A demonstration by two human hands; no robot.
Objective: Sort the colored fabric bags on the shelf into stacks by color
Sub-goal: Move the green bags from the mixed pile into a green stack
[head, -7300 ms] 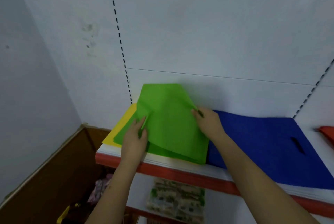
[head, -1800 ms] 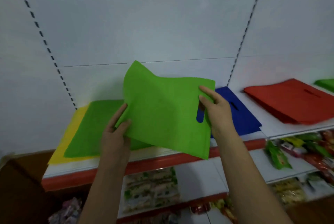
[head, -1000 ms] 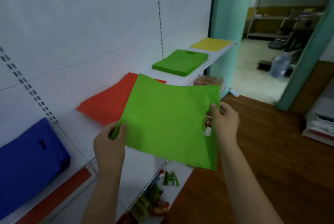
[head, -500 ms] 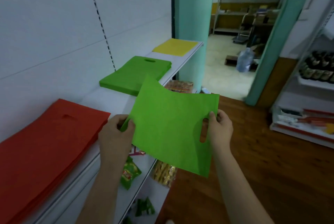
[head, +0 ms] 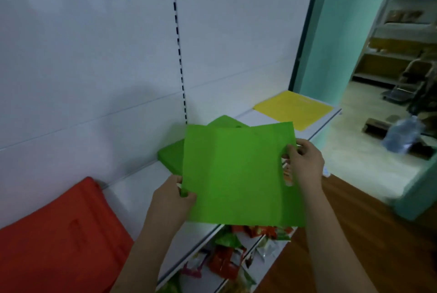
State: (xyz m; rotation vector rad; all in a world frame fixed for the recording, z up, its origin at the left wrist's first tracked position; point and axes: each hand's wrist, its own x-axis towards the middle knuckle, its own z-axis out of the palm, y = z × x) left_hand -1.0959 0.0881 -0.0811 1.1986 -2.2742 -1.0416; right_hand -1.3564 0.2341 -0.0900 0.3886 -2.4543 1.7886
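Note:
I hold a flat green fabric bag [head: 238,172] in the air in front of the white shelf [head: 144,181]. My left hand [head: 171,200] pinches its lower left corner. My right hand [head: 305,165] grips its right edge at the handle cut-out. The held bag hovers over and partly hides the stack of green bags [head: 171,154] lying on the shelf. A stack of red bags [head: 59,238] lies on the shelf at the lower left. A yellow bag [head: 293,109] lies at the shelf's far right end.
The white back panel [head: 94,56] rises behind the shelf. A lower shelf holds several snack packets [head: 227,259]. A teal pillar [head: 343,32] stands past the shelf's end. Brown wood floor [head: 354,233] lies to the right, with more shelving [head: 402,32] in a far room.
I have carried the green bag from the left stacks along the shelf to the right. It now hovers directly over the green stack, closer than half a second ago.

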